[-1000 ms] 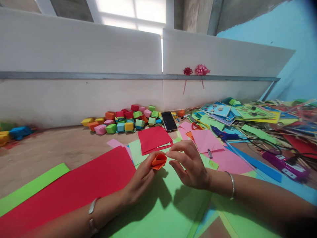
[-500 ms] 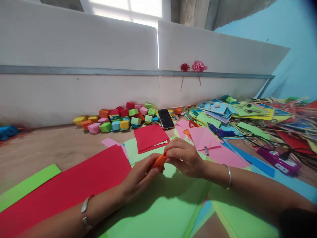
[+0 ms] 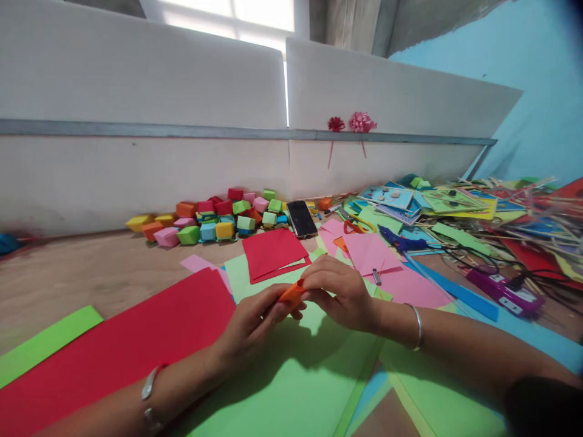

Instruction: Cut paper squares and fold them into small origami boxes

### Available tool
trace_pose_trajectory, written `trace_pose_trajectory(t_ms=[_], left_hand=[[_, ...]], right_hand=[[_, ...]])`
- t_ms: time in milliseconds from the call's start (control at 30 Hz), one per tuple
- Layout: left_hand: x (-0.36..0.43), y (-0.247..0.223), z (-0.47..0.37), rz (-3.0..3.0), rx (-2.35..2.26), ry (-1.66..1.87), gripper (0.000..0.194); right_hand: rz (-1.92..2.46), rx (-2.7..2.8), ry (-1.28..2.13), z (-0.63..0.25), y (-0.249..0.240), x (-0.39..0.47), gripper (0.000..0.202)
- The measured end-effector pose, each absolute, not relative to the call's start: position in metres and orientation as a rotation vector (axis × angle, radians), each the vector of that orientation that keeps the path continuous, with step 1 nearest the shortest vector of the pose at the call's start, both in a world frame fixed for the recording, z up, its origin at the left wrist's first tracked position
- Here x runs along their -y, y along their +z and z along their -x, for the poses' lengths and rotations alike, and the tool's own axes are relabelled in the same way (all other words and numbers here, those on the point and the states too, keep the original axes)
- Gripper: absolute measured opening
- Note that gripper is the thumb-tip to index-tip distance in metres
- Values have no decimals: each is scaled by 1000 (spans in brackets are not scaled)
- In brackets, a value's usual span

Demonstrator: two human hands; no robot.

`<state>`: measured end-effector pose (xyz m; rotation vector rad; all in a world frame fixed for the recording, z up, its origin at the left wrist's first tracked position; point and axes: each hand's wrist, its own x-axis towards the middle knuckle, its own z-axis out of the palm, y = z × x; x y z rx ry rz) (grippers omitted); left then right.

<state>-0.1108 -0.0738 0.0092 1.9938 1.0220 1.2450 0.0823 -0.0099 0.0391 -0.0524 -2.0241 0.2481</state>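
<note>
A small folded piece of orange paper (image 3: 292, 292) is held between my two hands, above a light green sheet (image 3: 291, 376). My left hand (image 3: 259, 315) grips its left end between thumb and fingers. At its right end, the fingertips of my right hand (image 3: 339, 291) pinch the paper. Parts of the orange paper are hidden behind the fingers. Just beyond my hands lie red paper squares (image 3: 273, 252), and a large red sheet (image 3: 136, 346) lies beside my left forearm.
Folded paper cubes (image 3: 223, 218) cluster at the back beside a phone (image 3: 301, 218). To the right are pink paper (image 3: 371, 252), scissors (image 3: 359, 224), a blue glue gun (image 3: 403, 240) and a purple power strip (image 3: 505, 291) with cables. Stacked cards (image 3: 392, 197) lie at the back right.
The orange paper looks flatter and shows more of its surface between my hands. My right fingers have shifted slightly on it. The whole view has moved a little.
</note>
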Motion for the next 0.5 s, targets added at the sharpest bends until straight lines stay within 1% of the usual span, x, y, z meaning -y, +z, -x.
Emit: trace_pose_trajectory(t_ms=[167,233,400,500], left_hand=[[72,11,111,-2030,-1102,1280,36],[70,11,111,-2057,-1098,1302,35],[72,15,112,-2163,-1125,1480,18],[76,19,111,-2194,-1155,1576,10]], right_hand=[[65,1998,223,-81,37,11,15],[77,1994,224,-81,36,12,14],[75,2029,202,-80,37,13,13],[27,2055,200,-79,38,13,16]])
